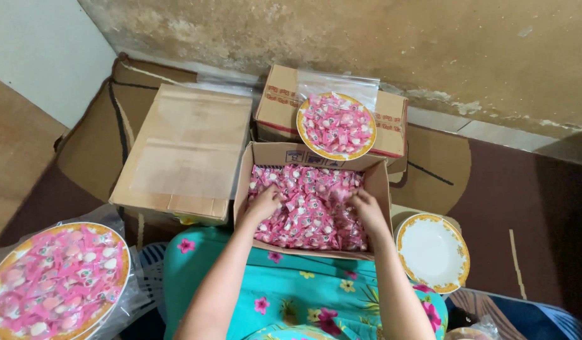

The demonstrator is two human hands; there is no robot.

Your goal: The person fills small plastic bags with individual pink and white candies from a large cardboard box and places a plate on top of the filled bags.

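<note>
Pink wrapped candies fill an open cardboard box set right in front of the person's lap, within reach of both arms. Left hand and right hand lie palm-down on the heap, fingers curled into it (whether either grip encloses candy cannot be told). Heaped plates sit far and near-left; an empty plate lies right.

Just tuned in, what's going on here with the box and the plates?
A person has both hands in an open cardboard box full of pink wrapped candies: left hand and right hand buried among them. One candy-filled plate sits on a box behind, another lies at lower left, and an empty white plate lies beside the box on the right.
</note>
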